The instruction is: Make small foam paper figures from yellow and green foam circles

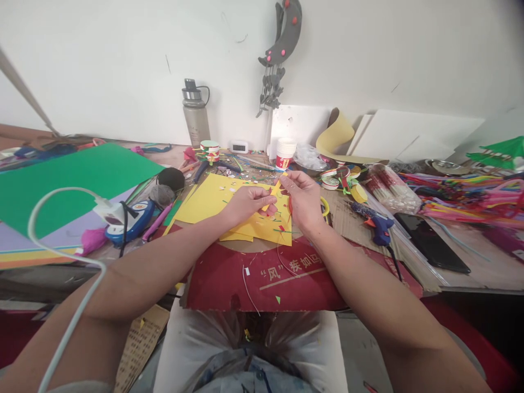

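Between both hands is a narrow strip of yellow paper [279, 184], raised a little over the worktop. My left hand [250, 204] pinches its lower end with thumb and fingers. At the upper end, my right hand [303, 199] grips the strip between thumb and forefinger. Below them lie yellow paper sheets [200, 204], strewn with small green and red scraps. Yellow scissor handles [325, 207] show partly behind my right hand; the rest of that tool is hidden.
A glue gun [381, 228] and a black phone [432, 243] lie at the right. On the left are a green sheet [77, 183] and a power strip [131, 221] with a white cable. Paper cups [285, 154] and a bottle [196, 117] stand at the back. Red cardboard [254, 278] covers the front edge.
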Available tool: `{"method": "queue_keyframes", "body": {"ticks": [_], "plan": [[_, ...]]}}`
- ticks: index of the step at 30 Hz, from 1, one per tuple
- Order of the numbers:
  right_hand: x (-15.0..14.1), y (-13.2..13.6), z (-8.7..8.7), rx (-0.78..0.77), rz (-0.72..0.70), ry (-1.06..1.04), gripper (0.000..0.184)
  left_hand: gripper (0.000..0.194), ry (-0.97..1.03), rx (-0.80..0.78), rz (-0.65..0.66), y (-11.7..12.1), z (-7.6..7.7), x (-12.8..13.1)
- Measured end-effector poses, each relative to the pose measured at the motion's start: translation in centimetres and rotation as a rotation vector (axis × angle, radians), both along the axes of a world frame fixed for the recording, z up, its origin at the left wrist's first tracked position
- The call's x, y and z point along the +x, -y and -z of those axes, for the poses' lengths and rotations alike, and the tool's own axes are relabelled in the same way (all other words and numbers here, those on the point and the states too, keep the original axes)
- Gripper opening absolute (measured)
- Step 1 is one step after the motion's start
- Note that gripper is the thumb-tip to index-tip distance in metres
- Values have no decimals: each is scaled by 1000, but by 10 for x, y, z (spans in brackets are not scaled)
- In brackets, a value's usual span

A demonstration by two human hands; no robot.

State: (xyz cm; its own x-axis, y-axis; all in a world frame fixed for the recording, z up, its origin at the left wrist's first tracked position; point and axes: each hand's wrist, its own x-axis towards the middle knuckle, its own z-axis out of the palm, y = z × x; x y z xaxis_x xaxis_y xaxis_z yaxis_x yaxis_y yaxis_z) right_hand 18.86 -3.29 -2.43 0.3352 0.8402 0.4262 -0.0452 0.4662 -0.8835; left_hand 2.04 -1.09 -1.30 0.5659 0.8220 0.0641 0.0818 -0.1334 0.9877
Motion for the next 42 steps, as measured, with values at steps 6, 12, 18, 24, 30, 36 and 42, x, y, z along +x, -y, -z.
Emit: {"method": "queue_keyframes", "body": {"ticks": [6,12,18,24,30,36,42], "plan": [[1,1,-1,-13,-11,-20,32,23,25,-35,15,-2,2,1],[4,-3,1,-41,-4,-43,35,18,26,-67,16,-4,3,1],[8,-6,3,-22,21,-82,32,17,-1,-68,0,-7,3,0],[5,-6,2,1,28,-58,38,18,-21,-57,-23,-7,3,-1],[5,-4,0,-5,49,-44,42,25,-18,-35,-9,-5,2,-2],[4,-4,0,-27,48,-26,39,25,-22,-48,-9,-5,2,-2],[4,-2,-1,-23,21,-59,39,23,-12,-68,-12,-4,0,-1]]}}
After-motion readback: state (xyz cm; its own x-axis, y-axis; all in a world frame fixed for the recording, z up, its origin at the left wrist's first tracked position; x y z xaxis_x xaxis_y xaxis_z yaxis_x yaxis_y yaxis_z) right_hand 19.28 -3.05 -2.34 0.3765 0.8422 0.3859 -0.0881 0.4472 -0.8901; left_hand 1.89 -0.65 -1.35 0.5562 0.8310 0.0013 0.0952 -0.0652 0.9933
